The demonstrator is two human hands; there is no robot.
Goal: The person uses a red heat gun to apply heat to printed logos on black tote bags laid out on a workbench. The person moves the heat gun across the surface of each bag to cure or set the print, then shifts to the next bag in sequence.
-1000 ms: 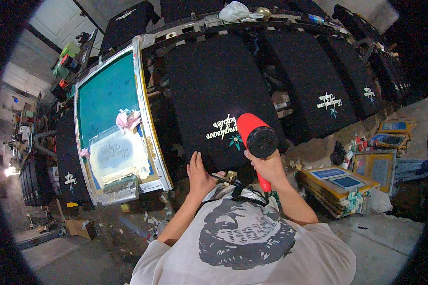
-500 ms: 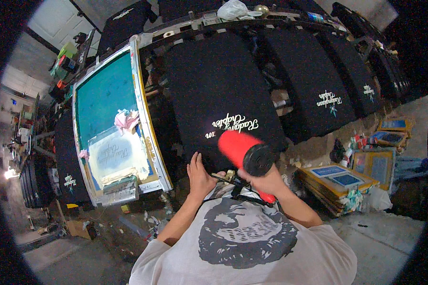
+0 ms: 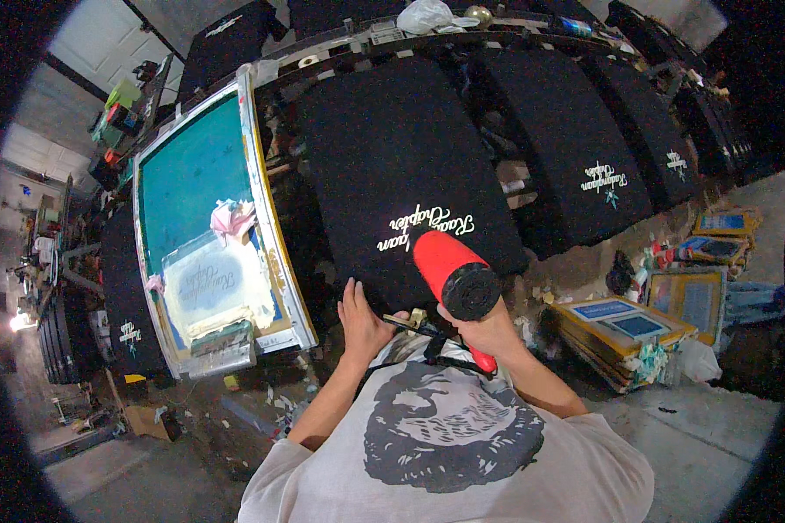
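Observation:
My right hand [image 3: 482,329] is wrapped round the handle of a red hair dryer [image 3: 443,258] with a black round vent at its back. The dryer hangs over the white lettering on a black shirt [image 3: 401,148] spread flat in front of me and covers part of the print. My left hand [image 3: 365,326] lies at the shirt's near edge, fingers stretched out and nothing held. Its thumb points toward a small brass-coloured fitting [image 3: 406,322] close to my body; whether they touch I cannot tell.
On the left, a screen frame [image 3: 281,261] with green mesh carries a crumpled pink cloth [image 3: 232,220]. More printed black shirts [image 3: 576,139] lie in a row to the right. Stacked screens [image 3: 615,336] stand low on the right. A plastic bag [image 3: 425,16] sits on the far rail.
The hair dryer has shifted slightly to the right and toward me, uncovering more of the lettering's left part. My left hand has stayed nearly still.

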